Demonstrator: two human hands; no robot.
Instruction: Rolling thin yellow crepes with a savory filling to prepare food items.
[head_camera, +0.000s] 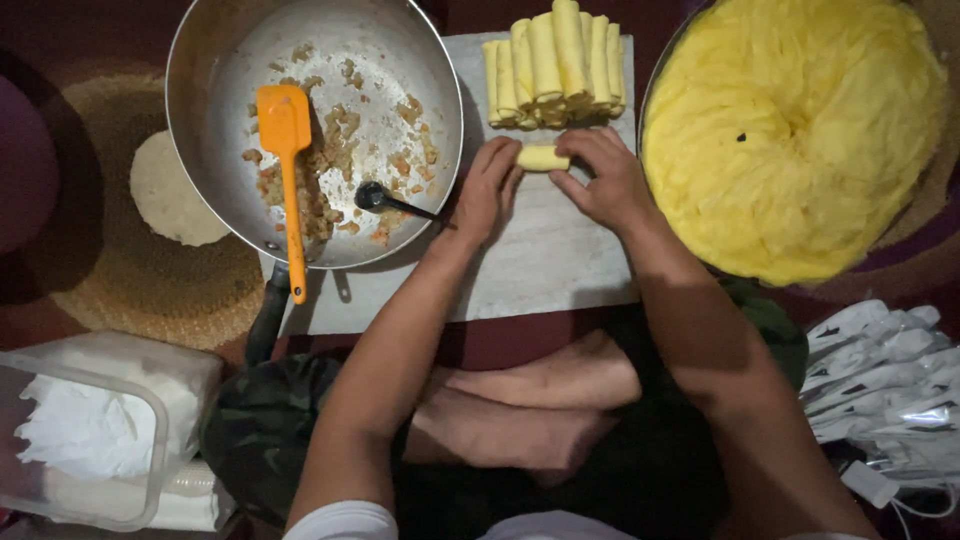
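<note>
A small yellow roll (542, 157) lies on a pale stone board (545, 255), pinched at both ends. My left hand (487, 188) grips its left end and my right hand (603, 178) grips its right end. Just beyond them, a stack of several finished yellow rolls (555, 65) rests at the far edge of the board. A large metal pan (255, 205) to the left holds scraps of browned filling, an orange spatula (288, 160) and a dark spoon (385, 200).
A wide bowl of thin yellow wrappers (795, 135) sits at the right. A woven mat (120, 270) with a pale round disc (170, 195) lies left. A clear plastic box (85, 450) sits bottom left, clear plastic bags (880, 375) bottom right. Crossed legs fill the foreground.
</note>
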